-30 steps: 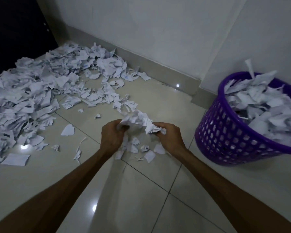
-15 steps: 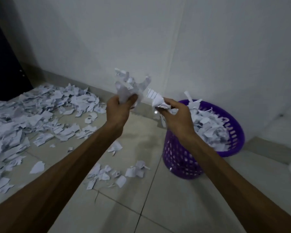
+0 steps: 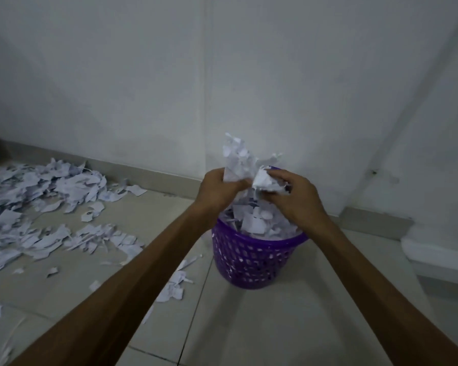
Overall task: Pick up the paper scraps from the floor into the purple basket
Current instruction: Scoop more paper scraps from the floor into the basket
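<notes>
Two bare forearms, no sleeves, left hand (image 3: 217,190), right hand (image 3: 299,199), no rings, no watch

Two plain white walls (image 3: 117,75) meet in a corner behind, a grey skirting (image 3: 148,178) along their foot. The floor (image 3: 288,326) is pale glossy tile with dark grout lines. The light is dim. A white object (image 3: 439,257), unclear, sits at right.

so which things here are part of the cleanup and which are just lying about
Part of the job:
- left hand and right hand, each gripping a bunch of scraps
- purple basket, heaped with paper
- scraps on the floor

Just there:
- wall
- skirting board
- white object at right
</notes>
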